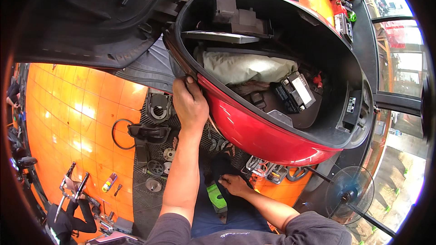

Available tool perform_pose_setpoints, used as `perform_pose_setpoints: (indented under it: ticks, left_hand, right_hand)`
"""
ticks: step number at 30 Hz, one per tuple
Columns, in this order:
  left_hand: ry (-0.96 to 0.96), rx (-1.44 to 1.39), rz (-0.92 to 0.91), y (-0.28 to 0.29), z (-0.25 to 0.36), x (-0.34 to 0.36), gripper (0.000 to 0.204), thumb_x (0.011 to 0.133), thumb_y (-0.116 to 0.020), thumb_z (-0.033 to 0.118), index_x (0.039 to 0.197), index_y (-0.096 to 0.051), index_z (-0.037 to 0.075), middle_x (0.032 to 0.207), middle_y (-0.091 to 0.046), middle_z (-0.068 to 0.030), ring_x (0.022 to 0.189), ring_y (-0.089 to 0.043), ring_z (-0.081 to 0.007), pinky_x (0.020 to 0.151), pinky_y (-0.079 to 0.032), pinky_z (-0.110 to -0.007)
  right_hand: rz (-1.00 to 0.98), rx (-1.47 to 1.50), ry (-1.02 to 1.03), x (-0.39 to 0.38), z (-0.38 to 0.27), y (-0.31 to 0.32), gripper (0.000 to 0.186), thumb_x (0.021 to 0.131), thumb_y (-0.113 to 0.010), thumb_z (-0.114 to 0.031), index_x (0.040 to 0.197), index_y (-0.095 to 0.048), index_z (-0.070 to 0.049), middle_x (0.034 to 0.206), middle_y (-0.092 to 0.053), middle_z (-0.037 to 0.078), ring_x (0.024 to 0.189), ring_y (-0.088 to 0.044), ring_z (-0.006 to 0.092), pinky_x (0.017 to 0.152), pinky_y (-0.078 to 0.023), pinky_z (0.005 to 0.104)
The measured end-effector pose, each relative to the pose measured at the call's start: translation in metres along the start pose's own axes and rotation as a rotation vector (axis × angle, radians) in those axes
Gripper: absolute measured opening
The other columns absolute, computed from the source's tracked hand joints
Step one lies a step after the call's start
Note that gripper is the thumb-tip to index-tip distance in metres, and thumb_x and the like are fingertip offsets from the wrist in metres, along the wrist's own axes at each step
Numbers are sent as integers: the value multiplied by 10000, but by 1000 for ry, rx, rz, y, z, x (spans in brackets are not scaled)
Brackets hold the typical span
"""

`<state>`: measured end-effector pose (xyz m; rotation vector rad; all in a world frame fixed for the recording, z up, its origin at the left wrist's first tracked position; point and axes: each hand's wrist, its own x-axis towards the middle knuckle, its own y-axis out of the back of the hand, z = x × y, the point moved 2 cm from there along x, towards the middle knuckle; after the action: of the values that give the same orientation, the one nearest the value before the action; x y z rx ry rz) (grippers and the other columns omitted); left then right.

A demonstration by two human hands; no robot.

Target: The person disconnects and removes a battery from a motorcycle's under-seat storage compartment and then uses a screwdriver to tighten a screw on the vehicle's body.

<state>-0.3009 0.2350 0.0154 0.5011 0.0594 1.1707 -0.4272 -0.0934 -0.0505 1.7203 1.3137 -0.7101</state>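
Note:
The red scooter body (pixel 254 129) stands in front of me with its black under-seat storage compartment (pixel 313 27) uncovered. My left hand (pixel 190 102) is closed around the body's front left edge, just below the hinge side of the raised seat (pixel 86 22). Inside the compartment lie a black battery with a white label (pixel 295 93), a pale crumpled cloth (pixel 247 66) and a dark boxy part (pixel 240 18). My right hand (pixel 235 185) rests on my leg, fingers loosely extended, beside a bright green patch (pixel 216 196). Nothing shows in that hand.
Removed parts, including a black housing (pixel 150 132) and a round metal part (pixel 153 184), lie on the dark mat to the left. A tool tray (pixel 268 170) sits below the scooter. At right stands a fan (pixel 349 195). Another person (pixel 68 222) is at lower left.

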Motion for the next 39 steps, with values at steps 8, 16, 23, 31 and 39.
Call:
perform_pose_setpoints:
  ticks: [8,16,23,31,39]
  left_hand:
    - [327,-311,-42,6,8,-3,332,1046,-502,260,1073,-609,-53,826,-623,-50,680,-525,-94,617,-426,-280]
    - [256,-525,16,2,3,-19,174,1010,-570,121,1066,-603,-40,971,-666,-67,840,-602,-99,736,-476,-245]
    - [340,-50,-229,10,1,6,230,1021,-557,213,1026,-592,-14,848,-650,-54,744,-589,-113,679,-464,-279]
    - [330,-362,-72,12,-3,-16,225,966,-593,14,1186,-614,-27,995,-690,-64,871,-633,-101,768,-509,-241]
    - [-10,-101,33,8,-6,4,170,928,-601,156,935,-606,-14,786,-641,-249,615,-613,-398,560,-468,-433]
  right_hand:
    - [18,36,-127,15,17,-6,358,953,-589,-430,1007,-665,-84,856,-710,142,857,-702,322,787,-530,418]
    - [105,223,-156,30,63,-3,370,959,-593,-426,975,-655,-61,834,-713,125,807,-709,274,772,-529,410]
    - [88,140,-213,41,83,-14,387,958,-597,-417,973,-650,-35,856,-712,151,888,-698,320,801,-520,419]
    - [27,352,-280,47,120,-59,312,960,-622,-326,985,-654,-17,849,-706,120,808,-683,242,743,-523,366]
    - [-4,512,-414,46,108,-60,234,964,-650,-242,959,-649,-9,795,-672,57,689,-641,142,634,-533,297]
